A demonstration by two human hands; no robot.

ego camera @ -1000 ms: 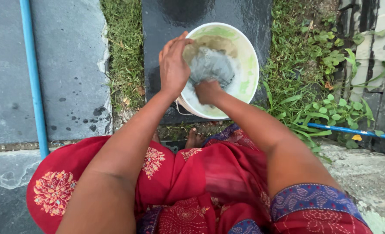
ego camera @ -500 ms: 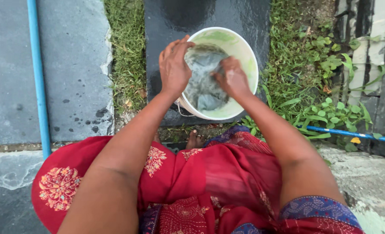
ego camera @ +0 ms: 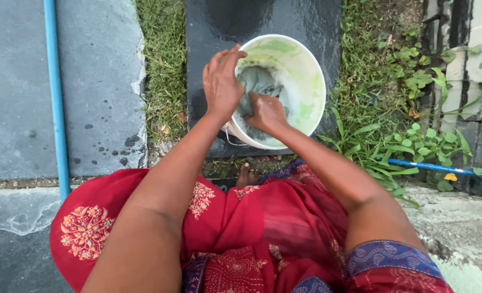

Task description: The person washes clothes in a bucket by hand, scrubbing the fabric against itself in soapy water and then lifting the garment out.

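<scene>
A white bucket with a greenish inside stands tilted on a wet dark stone slab. A wet grey cloth lies in soapy water inside it. My left hand rests on the bucket's left rim and touches the cloth, fingers curled. My right hand is inside the bucket at its near side, closed on the cloth. My lap below is covered by a red patterned garment.
A blue pipe runs along grey paving on the left. Another blue pipe crosses low plants at the right. Grass strips flank the slab. A stone wall stands at the far right. One bare foot shows below the bucket.
My right hand has pulled back from the bucket's middle to its near left side, dragging the cloth with it. The left hand stays on the rim.
</scene>
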